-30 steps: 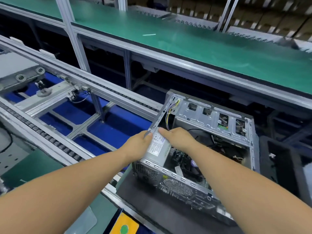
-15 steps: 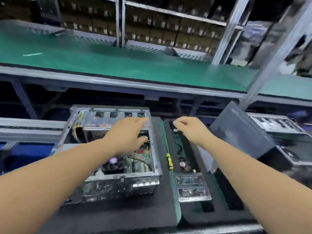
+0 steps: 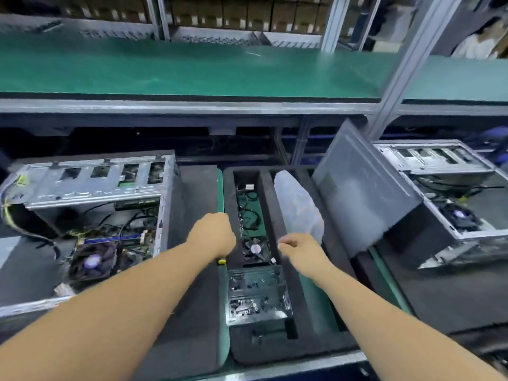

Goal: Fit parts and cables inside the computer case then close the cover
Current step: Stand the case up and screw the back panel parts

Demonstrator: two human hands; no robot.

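Over the foam parts tray (image 3: pixel 277 350), both hands are now reaching, having left the open computer case (image 3: pixel 90 215) at left; left hand (image 3: pixel 213 236) fingers hidden, right hand (image 3: pixel 299 250) loosely curled, empty, likely fetching another part.

Open silver metal computer case (image 3: pixel 90 185) lies at left, fan and cables exposed; grey cover panel (image 3: pixel 362 199) leans tilted at right.
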